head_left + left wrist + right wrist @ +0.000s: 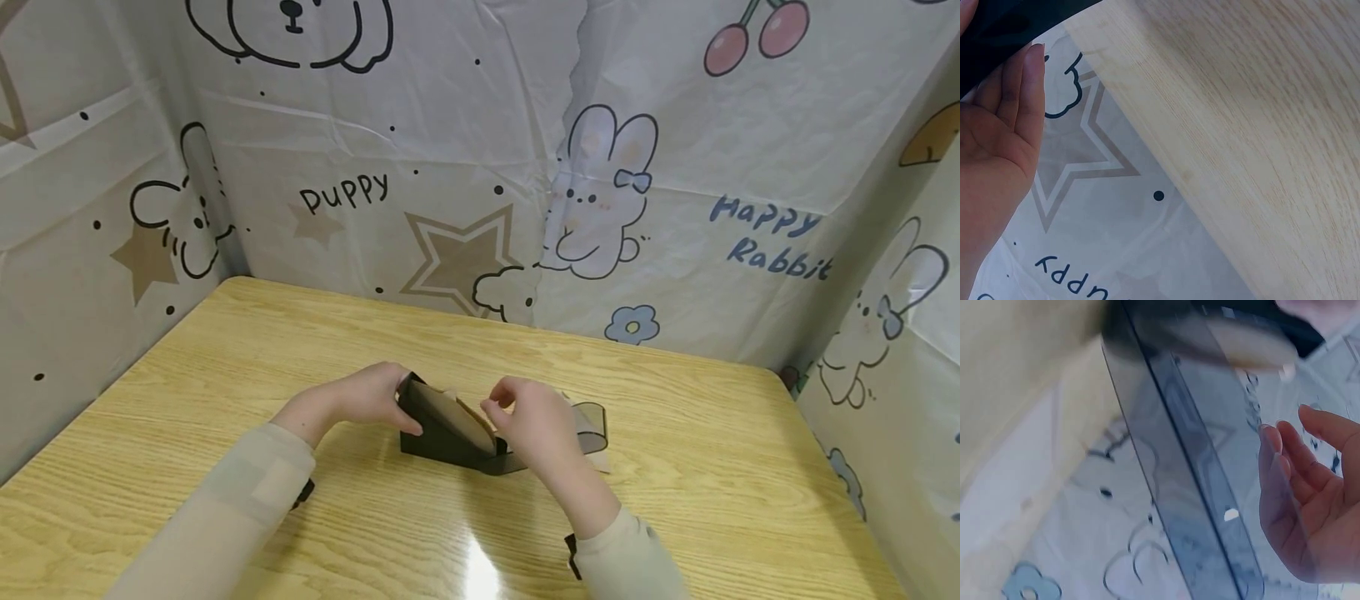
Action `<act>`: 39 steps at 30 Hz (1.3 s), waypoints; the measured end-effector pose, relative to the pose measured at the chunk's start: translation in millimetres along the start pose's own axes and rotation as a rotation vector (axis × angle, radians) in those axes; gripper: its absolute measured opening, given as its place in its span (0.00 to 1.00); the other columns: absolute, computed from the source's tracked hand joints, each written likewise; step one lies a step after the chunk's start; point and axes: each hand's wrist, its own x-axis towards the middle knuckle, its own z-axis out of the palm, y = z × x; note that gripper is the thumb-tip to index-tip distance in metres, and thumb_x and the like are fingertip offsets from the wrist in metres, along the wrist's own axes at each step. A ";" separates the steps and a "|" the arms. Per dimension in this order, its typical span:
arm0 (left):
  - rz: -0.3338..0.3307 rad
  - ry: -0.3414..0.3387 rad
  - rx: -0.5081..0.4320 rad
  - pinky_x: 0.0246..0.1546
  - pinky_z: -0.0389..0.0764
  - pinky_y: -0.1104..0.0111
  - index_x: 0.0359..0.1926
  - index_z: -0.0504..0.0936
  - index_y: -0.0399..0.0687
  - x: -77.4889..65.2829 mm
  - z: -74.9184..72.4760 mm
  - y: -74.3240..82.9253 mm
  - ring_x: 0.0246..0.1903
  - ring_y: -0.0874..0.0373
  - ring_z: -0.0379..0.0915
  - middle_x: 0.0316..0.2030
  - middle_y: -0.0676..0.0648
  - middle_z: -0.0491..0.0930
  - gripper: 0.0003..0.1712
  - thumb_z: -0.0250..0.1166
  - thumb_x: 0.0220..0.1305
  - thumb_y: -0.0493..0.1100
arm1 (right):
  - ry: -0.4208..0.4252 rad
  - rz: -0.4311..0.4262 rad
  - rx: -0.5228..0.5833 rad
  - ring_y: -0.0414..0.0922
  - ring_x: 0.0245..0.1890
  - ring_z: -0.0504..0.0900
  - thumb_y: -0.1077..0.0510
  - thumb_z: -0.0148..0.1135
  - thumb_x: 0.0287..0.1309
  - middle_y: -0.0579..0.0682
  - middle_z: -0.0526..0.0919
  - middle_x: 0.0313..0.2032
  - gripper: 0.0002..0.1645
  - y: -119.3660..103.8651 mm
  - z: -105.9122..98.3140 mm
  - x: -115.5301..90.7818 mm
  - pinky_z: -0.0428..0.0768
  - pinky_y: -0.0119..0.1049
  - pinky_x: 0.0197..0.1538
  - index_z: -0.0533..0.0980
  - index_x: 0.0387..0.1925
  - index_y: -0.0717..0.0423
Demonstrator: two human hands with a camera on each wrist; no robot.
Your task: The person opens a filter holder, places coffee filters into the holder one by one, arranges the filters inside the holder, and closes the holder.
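Observation:
A black, wedge-shaped object [435,437] with a tan, rounded inner face [459,417] stands tilted on the table. My left hand [367,396] grips its left end, thumb in front; in the left wrist view the fingers reach behind its dark body [1004,34]. From its right end runs a smoky see-through strip [592,421], which curls into a loop. My right hand [536,421] hovers above the strip, fingers loosely bent near the tan face. In the right wrist view that hand [1313,506] appears with thumb and fingers apart, holding nothing, beside the clear strip [1179,456].
The wood-grain table [360,533] reaches back to a pale hanging cloth [480,125] printed with cartoon animals and stars. The cloth also closes off the left and right sides. A small light piece [602,462] lies under the strip's loop.

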 end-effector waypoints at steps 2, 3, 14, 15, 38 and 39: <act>0.001 0.000 -0.001 0.33 0.72 0.69 0.31 0.81 0.47 0.4 0.1 0.4 0.27 0.63 0.65 0.30 0.54 0.81 0.08 0.72 0.49 0.41 | 0.022 0.040 0.011 0.38 0.24 0.78 0.49 0.61 0.58 0.44 0.84 0.31 0.10 4.1 -12.5 -0.4 0.70 0.31 0.24 0.81 0.31 0.49; -0.003 0.000 -0.005 0.34 0.72 0.70 0.31 0.82 0.47 0.4 0.3 0.7 0.27 0.63 0.66 0.30 0.54 0.81 0.08 0.72 0.49 0.41 | 0.033 0.064 0.020 0.38 0.25 0.78 0.48 0.60 0.58 0.44 0.84 0.30 0.10 6.9 -18.9 -0.6 0.70 0.31 0.24 0.81 0.31 0.49; -0.033 -0.003 -0.030 0.32 0.71 0.68 0.28 0.81 0.47 1.1 0.4 1.4 0.25 0.62 0.65 0.26 0.54 0.81 0.08 0.73 0.49 0.41 | 0.154 0.213 0.127 0.46 0.31 0.77 0.48 0.58 0.60 0.51 0.83 0.33 0.15 52.3 -70.0 0.8 0.70 0.34 0.30 0.81 0.37 0.55; -0.031 -0.002 -0.029 0.31 0.71 0.68 0.28 0.81 0.47 1.1 0.2 1.4 0.24 0.62 0.65 0.26 0.54 0.81 0.08 0.73 0.49 0.41 | 0.154 0.222 0.128 0.47 0.32 0.77 0.48 0.57 0.60 0.52 0.83 0.34 0.15 58.7 -70.5 2.3 0.70 0.34 0.31 0.81 0.37 0.55; -0.023 -0.005 -0.034 0.33 0.72 0.68 0.29 0.81 0.46 0.9 1.2 0.6 0.25 0.63 0.66 0.27 0.54 0.82 0.08 0.72 0.49 0.40 | -0.350 0.415 -0.126 0.52 0.43 0.77 0.53 0.68 0.47 0.62 0.80 0.48 0.28 123.5 -2.3 33.9 0.74 0.51 0.48 0.74 0.49 0.66; -0.026 -0.007 -0.034 0.33 0.72 0.68 0.29 0.81 0.46 0.6 1.3 0.5 0.25 0.63 0.66 0.27 0.54 0.82 0.07 0.72 0.49 0.40 | -0.353 0.413 -0.130 0.53 0.44 0.77 0.53 0.68 0.48 0.62 0.79 0.49 0.29 123.4 -1.8 34.2 0.74 0.51 0.48 0.74 0.49 0.66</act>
